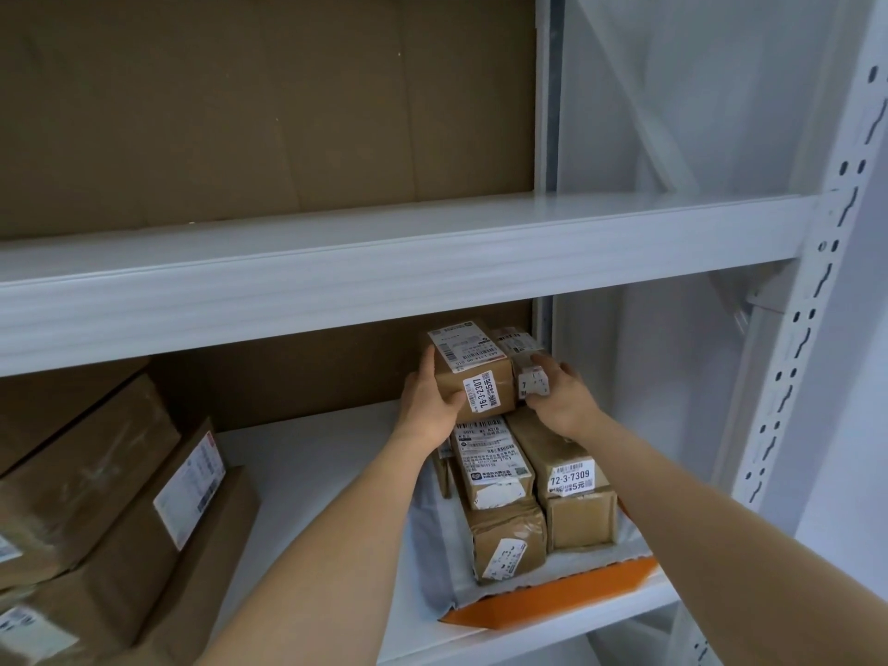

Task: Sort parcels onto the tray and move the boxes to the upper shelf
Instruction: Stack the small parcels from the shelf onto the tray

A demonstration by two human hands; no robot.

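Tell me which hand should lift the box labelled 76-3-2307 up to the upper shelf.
Left, probably. The left hand already grips the 76-3-2307 box at its left side, thumb on its front. The right hand holds the smaller parcel beside it. The upper shelf directly above looks bare.

The single head-worn camera is looking forward and slightly down from close range, facing the shelving unit (384, 281), with both forearms entering from 6 o'clock.

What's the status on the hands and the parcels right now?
Left hand grips brown cardboard box labelled 76-3-2307. Right hand grips small taped parcel beside it. Both above the stacked parcels on the orange-edged tray. White upper shelf unobstructed.
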